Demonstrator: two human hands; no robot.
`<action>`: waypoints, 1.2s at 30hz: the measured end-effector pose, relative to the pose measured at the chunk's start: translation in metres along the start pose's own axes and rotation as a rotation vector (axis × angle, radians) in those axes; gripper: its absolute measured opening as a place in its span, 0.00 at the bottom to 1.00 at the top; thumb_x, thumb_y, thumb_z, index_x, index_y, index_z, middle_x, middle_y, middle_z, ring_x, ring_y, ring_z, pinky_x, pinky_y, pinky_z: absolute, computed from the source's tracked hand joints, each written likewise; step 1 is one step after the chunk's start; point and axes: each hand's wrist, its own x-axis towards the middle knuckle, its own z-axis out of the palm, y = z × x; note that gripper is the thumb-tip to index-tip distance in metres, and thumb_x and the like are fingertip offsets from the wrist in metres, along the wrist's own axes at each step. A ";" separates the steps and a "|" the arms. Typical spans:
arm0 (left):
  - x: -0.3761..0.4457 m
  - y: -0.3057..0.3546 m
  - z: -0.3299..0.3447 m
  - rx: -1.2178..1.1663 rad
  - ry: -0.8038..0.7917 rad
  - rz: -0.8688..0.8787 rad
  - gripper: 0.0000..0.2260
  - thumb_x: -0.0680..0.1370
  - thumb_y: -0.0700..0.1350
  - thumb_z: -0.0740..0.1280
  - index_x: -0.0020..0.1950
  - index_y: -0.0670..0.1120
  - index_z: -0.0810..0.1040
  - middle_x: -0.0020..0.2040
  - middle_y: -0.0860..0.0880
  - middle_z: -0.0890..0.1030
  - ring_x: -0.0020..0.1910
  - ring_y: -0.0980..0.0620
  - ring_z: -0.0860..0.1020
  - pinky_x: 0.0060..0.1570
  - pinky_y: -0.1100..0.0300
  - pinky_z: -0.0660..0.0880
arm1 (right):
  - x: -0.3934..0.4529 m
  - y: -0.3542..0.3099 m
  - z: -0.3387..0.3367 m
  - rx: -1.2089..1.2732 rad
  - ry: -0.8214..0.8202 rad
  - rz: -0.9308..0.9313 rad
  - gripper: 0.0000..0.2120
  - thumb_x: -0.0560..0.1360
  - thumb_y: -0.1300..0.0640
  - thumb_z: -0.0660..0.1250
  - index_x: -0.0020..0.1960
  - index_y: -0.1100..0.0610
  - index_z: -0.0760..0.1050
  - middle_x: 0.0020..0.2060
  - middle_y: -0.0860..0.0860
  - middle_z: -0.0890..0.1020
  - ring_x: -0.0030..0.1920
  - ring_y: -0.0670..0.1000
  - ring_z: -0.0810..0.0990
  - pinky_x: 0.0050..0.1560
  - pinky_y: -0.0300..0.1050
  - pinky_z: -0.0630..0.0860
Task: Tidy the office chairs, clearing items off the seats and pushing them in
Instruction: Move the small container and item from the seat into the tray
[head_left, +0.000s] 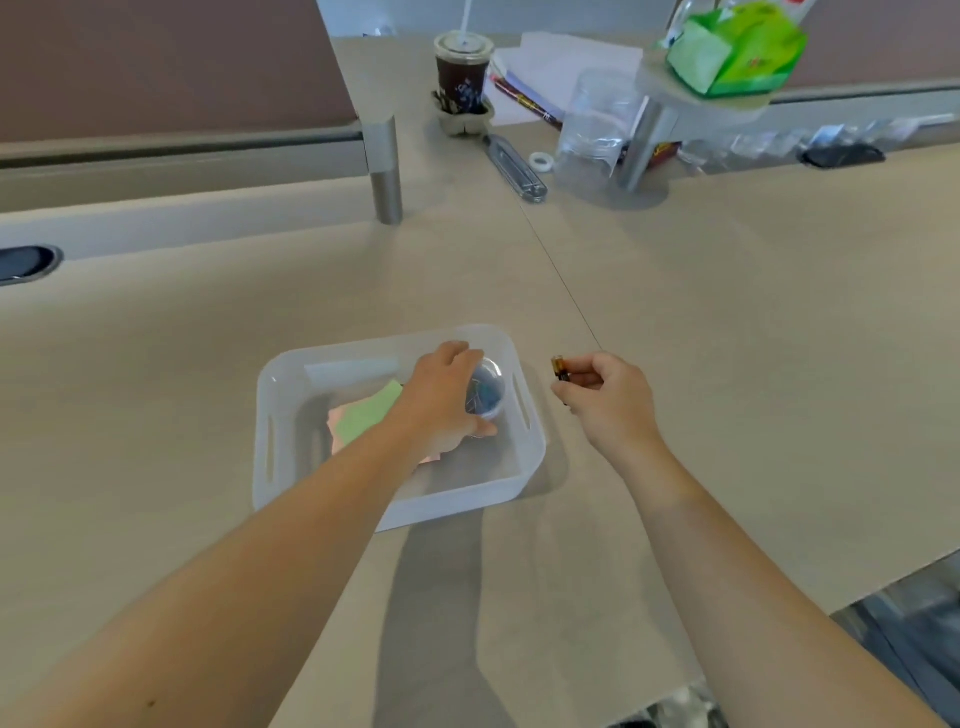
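A translucent white bin (530, 457) sits on the beige desk (727, 364) in front of me. My left hand (441, 405) reaches into the bin and grips a small clear round container (488, 389) with dark clips inside, held over the bin's right part. Green and pink sticky notes (363, 415) lie on the bin's floor, partly under my wrist. Just right of the bin, above the desk, my right hand (602, 400) pinches a small brown cylindrical object (559, 368) between thumb and fingers. No chair seat is in view.
At the back stand an iced drink cup (462, 73) in a cardboard holder, papers (550, 73), a clear plastic tube (517, 166), a tape roll (542, 160), a clear jar (597, 124) and a green tissue pack (737, 52) on a raised stand. A divider post (387, 171) rises at centre-left.
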 end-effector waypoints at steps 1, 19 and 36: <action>-0.001 0.000 -0.001 -0.012 0.015 -0.002 0.36 0.68 0.44 0.73 0.71 0.45 0.59 0.74 0.46 0.57 0.72 0.45 0.57 0.69 0.55 0.59 | 0.000 -0.002 0.001 -0.001 -0.009 -0.012 0.08 0.71 0.65 0.67 0.49 0.58 0.78 0.34 0.42 0.75 0.41 0.48 0.75 0.46 0.41 0.72; -0.071 -0.052 -0.069 -0.243 0.447 -0.219 0.12 0.76 0.41 0.62 0.59 0.43 0.73 0.60 0.45 0.76 0.58 0.47 0.74 0.52 0.61 0.65 | -0.013 -0.050 0.084 -0.456 -0.272 -0.396 0.12 0.73 0.66 0.60 0.54 0.61 0.76 0.52 0.57 0.81 0.57 0.57 0.76 0.55 0.49 0.72; -0.059 0.085 -0.041 -0.224 0.343 0.120 0.11 0.76 0.41 0.61 0.57 0.42 0.75 0.55 0.46 0.78 0.47 0.53 0.71 0.48 0.64 0.65 | -0.046 -0.025 -0.076 -0.198 0.207 -0.218 0.07 0.72 0.63 0.64 0.49 0.62 0.78 0.40 0.51 0.77 0.43 0.49 0.73 0.37 0.33 0.61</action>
